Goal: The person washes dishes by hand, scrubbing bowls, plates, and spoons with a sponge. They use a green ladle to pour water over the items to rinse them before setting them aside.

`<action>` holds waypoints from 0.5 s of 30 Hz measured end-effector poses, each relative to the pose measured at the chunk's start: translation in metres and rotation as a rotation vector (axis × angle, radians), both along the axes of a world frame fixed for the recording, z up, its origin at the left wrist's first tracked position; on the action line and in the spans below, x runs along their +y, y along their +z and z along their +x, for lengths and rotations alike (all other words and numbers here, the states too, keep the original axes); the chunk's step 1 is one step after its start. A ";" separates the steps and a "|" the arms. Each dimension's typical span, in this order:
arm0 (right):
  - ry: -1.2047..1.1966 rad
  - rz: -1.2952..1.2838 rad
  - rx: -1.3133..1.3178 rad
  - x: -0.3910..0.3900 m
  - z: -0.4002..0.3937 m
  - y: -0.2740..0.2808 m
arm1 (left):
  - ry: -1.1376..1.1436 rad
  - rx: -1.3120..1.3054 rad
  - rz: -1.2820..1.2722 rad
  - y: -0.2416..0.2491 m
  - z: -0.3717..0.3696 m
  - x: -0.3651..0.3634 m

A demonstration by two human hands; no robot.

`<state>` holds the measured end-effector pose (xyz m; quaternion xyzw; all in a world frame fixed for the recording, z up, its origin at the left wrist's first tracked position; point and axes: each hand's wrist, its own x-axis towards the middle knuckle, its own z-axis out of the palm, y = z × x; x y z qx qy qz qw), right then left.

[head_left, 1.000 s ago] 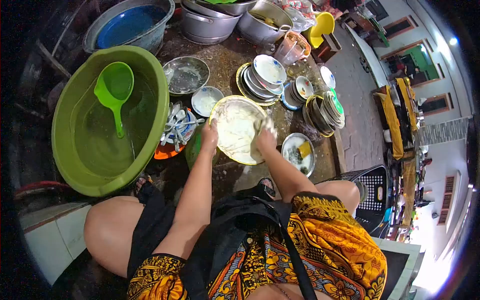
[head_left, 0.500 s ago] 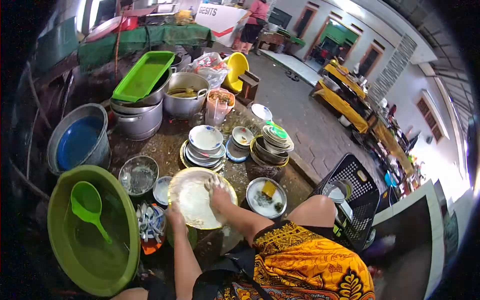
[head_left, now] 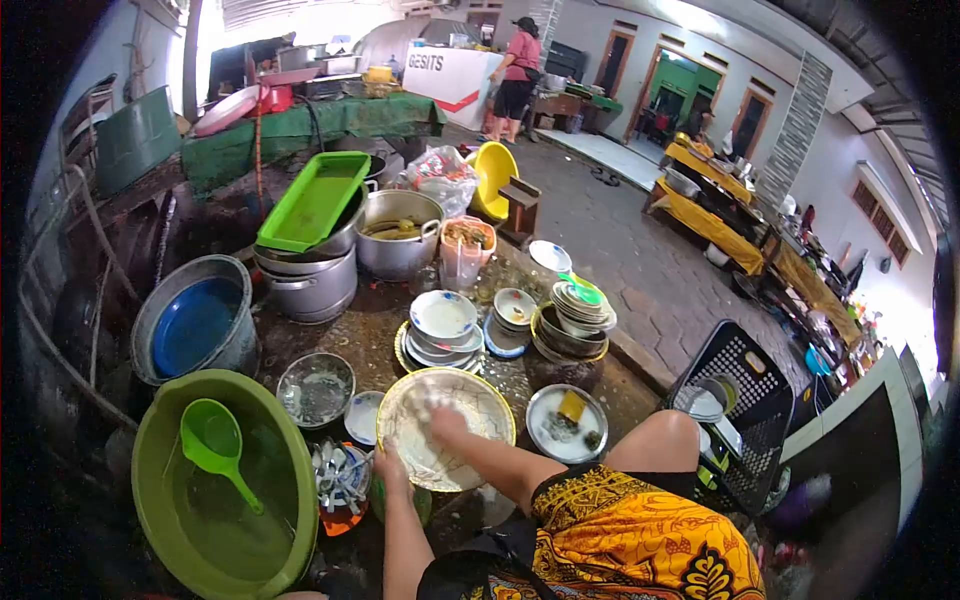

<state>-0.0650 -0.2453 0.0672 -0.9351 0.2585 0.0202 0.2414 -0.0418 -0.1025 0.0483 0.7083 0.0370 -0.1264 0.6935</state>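
Note:
A large round plate [head_left: 470, 465] with a yellow rim is tilted in front of me. My left hand [head_left: 392, 470] grips its left edge, with the fingertips partly hidden behind the rim. My right hand [head_left: 442, 418] presses on the plate's inner face; its fingers are blurred, and whatever they may hold cannot be made out. Right of the plate lies a metal dish [head_left: 550, 440] with suds, a yellow sponge [head_left: 571, 406] and a dark scrubber [head_left: 593, 439]. Stacked plates [head_left: 443, 318] stand just behind.
A green basin [head_left: 165, 490] with water and a green dipper [head_left: 212, 440] stands at left, near cutlery [head_left: 340, 475]. Pots [head_left: 310, 290], bowls [head_left: 575, 325] and a black crate [head_left: 745, 390] surround the work area. A person [head_left: 518, 75] stands far back.
The view has shifted, so the scene appears lower and farther right. My right hand has moved across the plate's face toward its left side; my left hand still holds the edge.

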 end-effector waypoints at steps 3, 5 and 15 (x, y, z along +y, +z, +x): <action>0.180 -0.262 0.072 -0.025 -0.032 0.000 | 0.140 0.055 -0.242 -0.005 0.010 0.014; 0.183 -0.108 0.222 0.007 -0.053 0.027 | 0.394 0.004 -0.237 -0.020 0.022 0.013; 0.255 -0.179 -0.250 0.012 -0.023 0.014 | -0.038 0.057 -0.187 -0.012 -0.006 -0.015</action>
